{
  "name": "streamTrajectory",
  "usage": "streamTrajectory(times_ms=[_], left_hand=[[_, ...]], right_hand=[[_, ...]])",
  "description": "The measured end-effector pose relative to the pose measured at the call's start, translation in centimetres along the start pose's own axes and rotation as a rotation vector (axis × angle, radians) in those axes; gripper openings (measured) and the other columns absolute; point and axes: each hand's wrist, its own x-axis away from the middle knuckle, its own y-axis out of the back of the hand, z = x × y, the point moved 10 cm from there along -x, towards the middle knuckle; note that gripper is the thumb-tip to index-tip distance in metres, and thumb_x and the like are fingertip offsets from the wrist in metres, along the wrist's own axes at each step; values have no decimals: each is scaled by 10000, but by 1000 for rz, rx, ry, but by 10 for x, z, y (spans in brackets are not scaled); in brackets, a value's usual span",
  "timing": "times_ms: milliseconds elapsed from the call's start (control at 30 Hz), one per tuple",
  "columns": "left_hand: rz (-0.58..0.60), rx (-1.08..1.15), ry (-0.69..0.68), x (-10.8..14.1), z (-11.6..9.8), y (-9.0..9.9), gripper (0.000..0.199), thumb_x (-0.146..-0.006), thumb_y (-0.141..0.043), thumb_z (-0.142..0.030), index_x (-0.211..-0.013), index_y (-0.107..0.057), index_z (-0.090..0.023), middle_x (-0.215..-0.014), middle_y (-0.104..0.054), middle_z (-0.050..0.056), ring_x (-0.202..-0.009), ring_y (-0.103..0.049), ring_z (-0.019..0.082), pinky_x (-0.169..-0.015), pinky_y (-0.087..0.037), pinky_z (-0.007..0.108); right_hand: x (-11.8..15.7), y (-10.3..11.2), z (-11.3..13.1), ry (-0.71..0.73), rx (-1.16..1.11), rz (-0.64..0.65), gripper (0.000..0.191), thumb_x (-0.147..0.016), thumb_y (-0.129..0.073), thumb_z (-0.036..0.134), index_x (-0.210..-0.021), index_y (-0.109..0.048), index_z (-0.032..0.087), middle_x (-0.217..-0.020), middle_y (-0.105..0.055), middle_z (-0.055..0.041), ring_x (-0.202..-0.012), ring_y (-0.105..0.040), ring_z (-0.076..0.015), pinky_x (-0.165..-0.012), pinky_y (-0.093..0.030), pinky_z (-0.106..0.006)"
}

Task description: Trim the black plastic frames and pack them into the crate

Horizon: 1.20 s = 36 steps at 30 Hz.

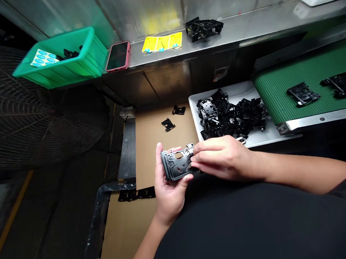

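Note:
My left hand grips a flat black plastic frame with a round hole, thumb along its near edge and fingers behind it. At the frame's right end are the bent, pinched fingers of my right hand. Whether they hold a small piece or only press on the frame is hidden. Beyond my hands, two small black plastic parts lie on the brown cardboard. A white tray heaped with black plastic parts stands just past my right hand.
A green conveyor belt at the right carries black parts. On the metal ledge are a black assembly, a yellow sheet, a phone and a green bin. A large caged fan stands left.

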Motion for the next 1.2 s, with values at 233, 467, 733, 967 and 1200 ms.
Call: streamTrajectory(times_ms=[233,467,733,967,1200], left_hand=[[40,59,19,3,6,-1,979,-849,-850,-361,-1664,-314,-280,-1416,-684,128,-1263,-703,263,-1118,-555,356],[65,63,81,4,7,6,975,-868,-827,-361,-1673,-277,-342,-1486,-649,109,-1318,-667,277,-1147,-540,413],[98,195,99,1,10,10,877,-846,-838,-438,-1612,-412,-396,-1715,-389,83,-1375,-627,310,-1129,-558,421],[181,151,77,-1,7,3,1159,-708,-956,-379,-1659,-294,-392,-1563,-591,117,-1409,-598,342,-1114,-576,464],[141,37,70,7,4,19,1136,-634,-998,-310,-1608,-416,-357,-1598,-537,147,-1242,-716,346,-1015,-634,458]], right_hand=[[3,-9,2,23,-38,48,271,-1080,-520,276,-883,-687,193,-978,-748,-89,-798,-670,-174,-718,-576,-303],[1,6,-15,-110,-192,-129,137,-1044,-590,270,-1063,-705,196,-1051,-692,-98,-881,-662,-189,-709,-587,-309],[3,-14,-42,-243,-607,111,303,-909,-785,360,-1165,-698,223,-1091,-659,-49,-696,-523,-108,-588,-472,-240],[19,-39,-51,-523,-895,-49,329,-813,-878,438,-906,-672,199,-818,-584,16,-617,-460,-105,-550,-391,-256],[11,-30,-48,-493,-980,-109,409,-791,-902,382,-1021,-603,224,-947,-556,17,-591,-389,-59,-497,-352,-204]])
